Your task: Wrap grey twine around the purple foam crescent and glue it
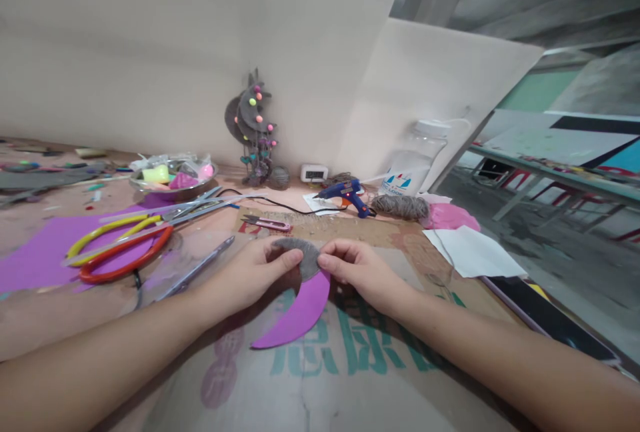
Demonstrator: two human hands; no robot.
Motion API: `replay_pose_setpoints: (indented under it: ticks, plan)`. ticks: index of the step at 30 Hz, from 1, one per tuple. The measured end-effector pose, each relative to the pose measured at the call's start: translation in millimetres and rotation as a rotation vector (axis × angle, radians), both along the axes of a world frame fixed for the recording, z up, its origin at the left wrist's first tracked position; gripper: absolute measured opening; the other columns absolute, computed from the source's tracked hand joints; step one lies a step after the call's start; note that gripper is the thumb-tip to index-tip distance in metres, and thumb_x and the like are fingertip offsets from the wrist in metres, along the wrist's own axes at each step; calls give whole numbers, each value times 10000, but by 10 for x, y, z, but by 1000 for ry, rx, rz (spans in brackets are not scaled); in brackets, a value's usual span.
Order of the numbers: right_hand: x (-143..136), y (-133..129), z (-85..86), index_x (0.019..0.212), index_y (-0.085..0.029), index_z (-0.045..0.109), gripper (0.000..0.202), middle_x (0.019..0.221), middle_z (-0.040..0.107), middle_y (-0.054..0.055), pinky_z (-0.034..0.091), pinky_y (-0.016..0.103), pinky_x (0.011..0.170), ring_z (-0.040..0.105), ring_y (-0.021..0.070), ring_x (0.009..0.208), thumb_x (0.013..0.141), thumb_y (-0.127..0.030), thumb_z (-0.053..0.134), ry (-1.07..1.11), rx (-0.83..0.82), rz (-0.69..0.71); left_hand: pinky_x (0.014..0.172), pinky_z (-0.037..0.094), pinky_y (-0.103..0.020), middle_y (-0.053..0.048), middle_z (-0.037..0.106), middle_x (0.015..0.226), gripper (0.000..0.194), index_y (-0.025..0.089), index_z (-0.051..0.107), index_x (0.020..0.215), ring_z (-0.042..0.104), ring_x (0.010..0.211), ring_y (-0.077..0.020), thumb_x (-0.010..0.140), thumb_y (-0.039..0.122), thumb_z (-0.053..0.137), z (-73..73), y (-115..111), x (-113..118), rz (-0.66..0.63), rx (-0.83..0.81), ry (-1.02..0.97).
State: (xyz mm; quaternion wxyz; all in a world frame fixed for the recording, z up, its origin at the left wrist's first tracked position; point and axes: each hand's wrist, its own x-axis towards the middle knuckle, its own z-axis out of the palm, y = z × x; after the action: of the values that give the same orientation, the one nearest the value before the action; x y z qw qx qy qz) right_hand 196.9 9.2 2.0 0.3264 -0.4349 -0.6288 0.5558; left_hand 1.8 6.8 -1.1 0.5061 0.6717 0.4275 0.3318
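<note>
A purple crescent (303, 315), flat like craft foam or felt, hangs between my hands with its upper end wrapped in grey yarn (311, 260). My left hand (267, 265) pinches the grey part from the left, thumb on top. On the other side, my right hand (350, 265) is closed at the crescent's right edge, thumb and index pressed together where grey meets purple. The crescent's lower tip points down and left, above the printed cardboard (240, 379). Fingers partly hide the grey end.
Scissors with yellow and red handles (125, 252), a pen (200, 269) and pink thread snips (267, 223) lie at left. Behind are a blue glue gun (345, 191), grey yarn skein (400, 207), clear bottle (413, 162) and finished moon ornament (253, 119). A phone (550, 319) lies right.
</note>
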Motion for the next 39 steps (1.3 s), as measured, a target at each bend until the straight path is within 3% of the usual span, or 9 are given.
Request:
replay_pose_setpoints:
  ticks: [6,17,24,30,39]
  plan:
    - [-16,-17,6,728,-166,526,282,463,438,-90,277,143,360,358,34,392,743,-421,647,68,-19,-55,531,363,-220,0,590,653,321,158,593,711,501,576,-124,759,473,554,23,-15,-4,12,-27,55]
    - [-18,-23,31,725,-173,512,295,473,446,-84,280,152,359,374,42,388,739,-442,634,25,-4,-82,550,356,-211,23,525,620,303,155,543,675,462,577,-98,832,406,482,-25,-3,-9,-58,17,-58]
    - [-22,-30,6,719,-167,517,303,524,480,-60,309,167,398,415,52,435,748,-446,632,-5,37,-40,470,323,-209,15,557,587,290,159,591,677,464,512,-106,757,435,557,17,-21,4,20,-33,108]
    - [8,-17,-10,802,-168,557,378,490,390,-74,269,180,380,346,58,411,818,-541,494,47,82,-39,423,277,-198,48,493,526,281,172,547,662,403,443,-84,756,436,546,12,-33,13,55,-78,85]
    - [13,5,5,871,-170,552,312,563,449,-69,279,167,370,369,45,428,776,-463,603,81,120,-41,454,322,-211,34,532,565,315,176,529,675,450,476,-98,751,482,534,28,1,5,130,-56,118]
